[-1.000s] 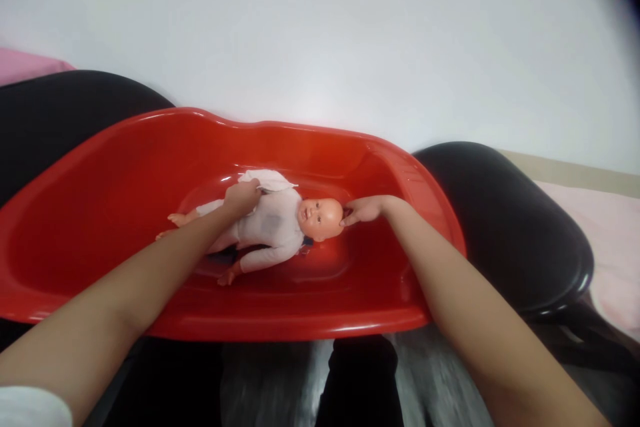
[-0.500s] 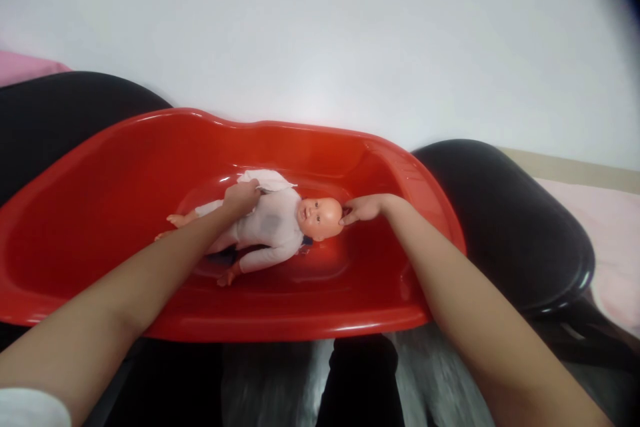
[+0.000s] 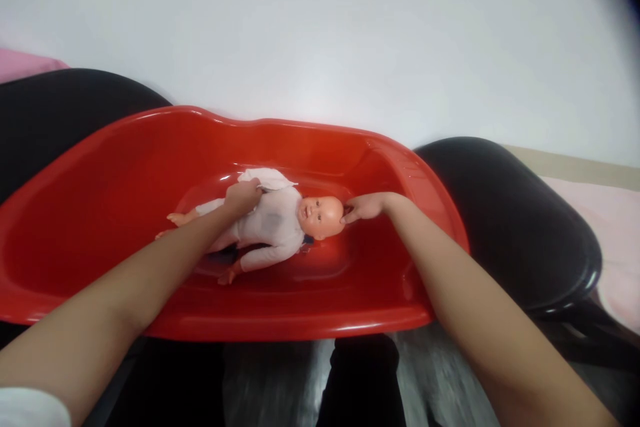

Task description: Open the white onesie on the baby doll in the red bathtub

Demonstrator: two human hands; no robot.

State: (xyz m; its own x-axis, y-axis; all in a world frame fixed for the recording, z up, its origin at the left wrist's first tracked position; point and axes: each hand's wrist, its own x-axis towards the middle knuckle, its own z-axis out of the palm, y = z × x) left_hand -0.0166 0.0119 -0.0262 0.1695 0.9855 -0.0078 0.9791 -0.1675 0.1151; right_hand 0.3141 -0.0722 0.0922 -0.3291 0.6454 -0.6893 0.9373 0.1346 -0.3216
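both our hands on the doll, down in the red tub

our left hand (image 3: 243,196) lies curled on the doll (image 3: 273,221), on its white-clad belly, fingers bent over a white cloth (image 3: 267,178) just beyond the knuckles; whether it grips the cloth, we can't tell. our right hand (image 3: 363,207) reaches in from the other side, fingers loosely extended, fingertips touching the crown of the doll's head, gripping nothing. the doll lies on its back between our hands, in the sunken floor of the red tub (image 3: 90,213). a black seat (image 3: 515,227) sits just beyond our right forearm.
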